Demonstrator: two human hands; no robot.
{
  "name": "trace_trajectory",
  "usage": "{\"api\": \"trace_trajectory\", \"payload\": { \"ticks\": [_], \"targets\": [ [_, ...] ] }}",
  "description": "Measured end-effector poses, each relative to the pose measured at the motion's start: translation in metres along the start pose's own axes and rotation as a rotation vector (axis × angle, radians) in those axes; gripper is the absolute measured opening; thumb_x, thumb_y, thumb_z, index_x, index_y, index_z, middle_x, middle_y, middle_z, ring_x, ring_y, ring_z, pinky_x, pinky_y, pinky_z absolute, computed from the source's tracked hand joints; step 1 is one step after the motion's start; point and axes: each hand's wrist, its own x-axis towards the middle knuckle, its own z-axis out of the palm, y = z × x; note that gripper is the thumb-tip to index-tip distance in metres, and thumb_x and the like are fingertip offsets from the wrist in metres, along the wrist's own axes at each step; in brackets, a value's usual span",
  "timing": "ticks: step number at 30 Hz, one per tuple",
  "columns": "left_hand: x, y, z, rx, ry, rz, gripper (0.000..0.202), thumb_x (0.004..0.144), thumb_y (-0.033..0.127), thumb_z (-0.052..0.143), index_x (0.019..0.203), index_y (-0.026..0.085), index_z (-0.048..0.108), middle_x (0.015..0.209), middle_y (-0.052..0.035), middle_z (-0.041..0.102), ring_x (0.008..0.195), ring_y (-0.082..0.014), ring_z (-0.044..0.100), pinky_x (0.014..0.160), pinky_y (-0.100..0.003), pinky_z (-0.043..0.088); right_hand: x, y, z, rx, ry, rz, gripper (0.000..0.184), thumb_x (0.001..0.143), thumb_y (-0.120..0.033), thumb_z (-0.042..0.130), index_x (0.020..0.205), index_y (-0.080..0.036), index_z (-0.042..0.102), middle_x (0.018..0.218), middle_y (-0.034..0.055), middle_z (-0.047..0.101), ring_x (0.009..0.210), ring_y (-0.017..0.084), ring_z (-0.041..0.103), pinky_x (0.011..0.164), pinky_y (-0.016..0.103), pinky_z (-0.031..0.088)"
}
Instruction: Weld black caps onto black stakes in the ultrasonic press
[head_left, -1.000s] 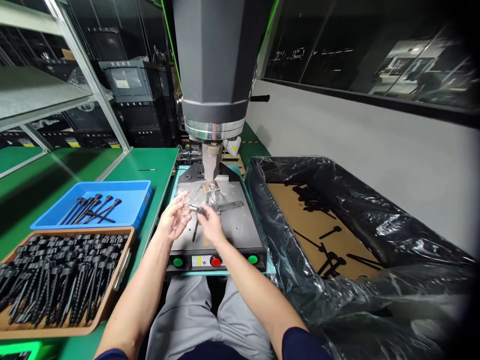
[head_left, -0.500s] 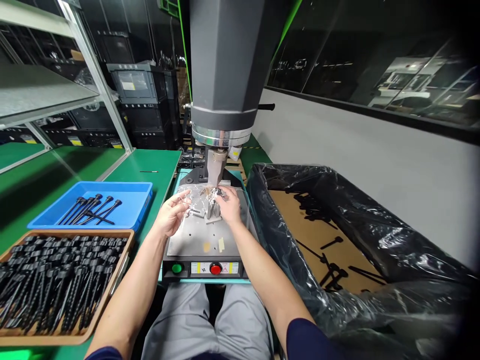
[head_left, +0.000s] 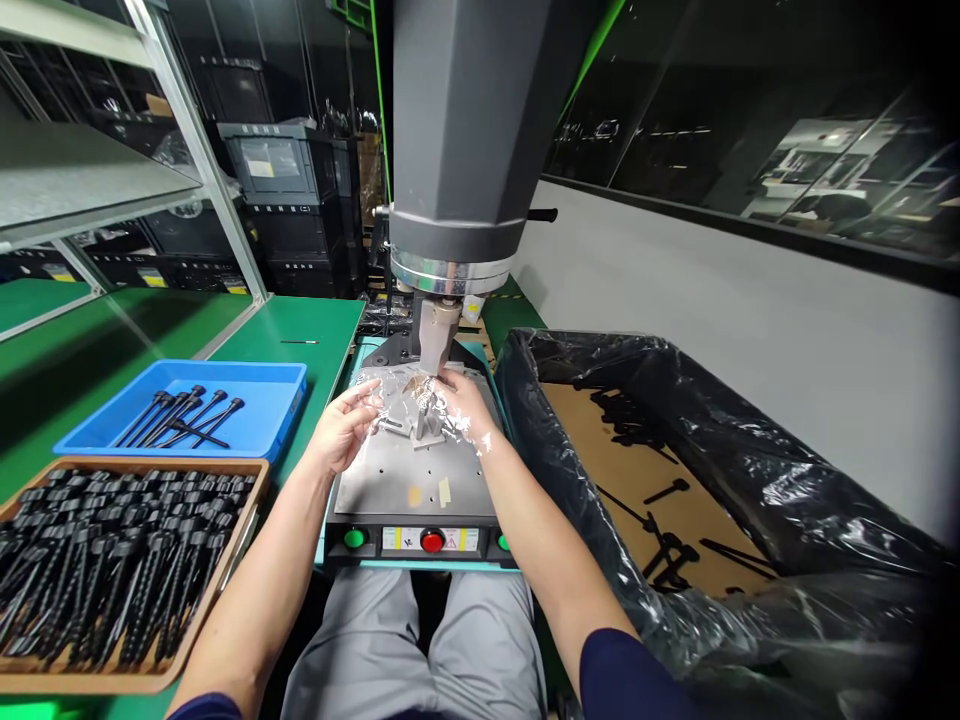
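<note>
A crinkled clear plastic bag point(head_left: 397, 388) spans the space between my hands, over a small metal fixture point(head_left: 429, 436) on the machine's plate. At its left edge, my left hand point(head_left: 349, 425) pinches the film between thumb and fingers. My right hand point(head_left: 461, 400) sits close by the fixture's right side, with shiny film glinting across it down to the wrist. Its fingertips are drawn together, and glare hides what they grip. Just above the fingers hangs the grey metal horn point(head_left: 436, 335) of the press point(head_left: 457, 120).
A brown tray point(head_left: 255, 490) full of black ties with knobbed heads stands at left, before a blue tray point(head_left: 289, 385) with several more. At right is a box lined with black plastic point(head_left: 750, 440), holding loose ties. Green point(head_left: 355, 538) and red point(head_left: 433, 541) buttons line the machine's front.
The film now spreads over my right hand and wrist, which it did not cover before. My right hand has shifted slightly right; my left hand has stayed put. The view has turned slightly.
</note>
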Motion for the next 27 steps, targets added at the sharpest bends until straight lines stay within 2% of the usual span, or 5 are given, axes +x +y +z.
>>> {"api": "trace_trajectory", "payload": {
  "ticks": [8,12,14,21,27],
  "targets": [
    [-0.001,-0.008,-0.010,0.040,0.034,-0.003,0.054,0.058,0.009,0.078,0.111,0.015,0.068,0.081,-0.0018,0.065,0.059,-0.0075,0.056,0.049,-0.018,0.044,0.004,0.011,0.013,-0.007,0.064,0.073,0.027,0.072,-0.038,0.070,0.090,-0.018,0.072,0.096,0.0070,0.072,0.098,0.025,0.064,0.092,0.040,0.049],
    [0.000,-0.011,-0.016,0.047,0.058,-0.001,0.057,0.057,0.010,0.079,0.113,0.015,0.066,0.081,-0.0015,0.065,0.058,-0.0063,0.056,0.047,-0.017,0.042,-0.009,0.022,0.008,0.096,0.081,0.079,0.047,0.071,-0.043,0.072,0.111,-0.020,0.066,0.119,0.0082,0.067,0.112,0.025,0.060,0.100,0.041,0.045],
    [0.001,-0.012,-0.019,0.045,0.067,0.005,0.058,0.057,0.011,0.080,0.113,0.015,0.066,0.081,-0.0012,0.065,0.058,-0.0058,0.056,0.046,-0.016,0.042,-0.022,0.027,-0.001,0.202,0.114,0.113,0.054,0.067,-0.047,0.076,0.113,-0.021,0.065,0.127,0.0098,0.063,0.119,0.026,0.057,0.102,0.042,0.044],
    [0.003,-0.014,-0.027,0.081,0.122,-0.001,0.060,0.056,0.012,0.081,0.114,0.014,0.064,0.079,-0.0011,0.066,0.055,-0.0057,0.056,0.047,-0.016,0.044,-0.058,0.027,-0.030,0.519,0.113,0.321,0.058,0.075,-0.072,0.060,0.096,-0.018,0.067,0.093,0.0132,0.074,0.087,0.026,0.071,0.076,0.040,0.056],
    [0.007,-0.018,-0.042,0.124,0.135,-0.017,0.060,0.057,0.015,0.082,0.115,0.017,0.064,0.085,-0.0021,0.069,0.063,-0.0081,0.062,0.054,-0.017,0.048,-0.048,0.015,-0.025,0.464,0.164,0.233,0.046,0.066,-0.050,0.080,0.095,-0.019,0.066,0.084,0.0049,0.073,0.072,0.016,0.067,0.063,0.026,0.052]
  ]
}}
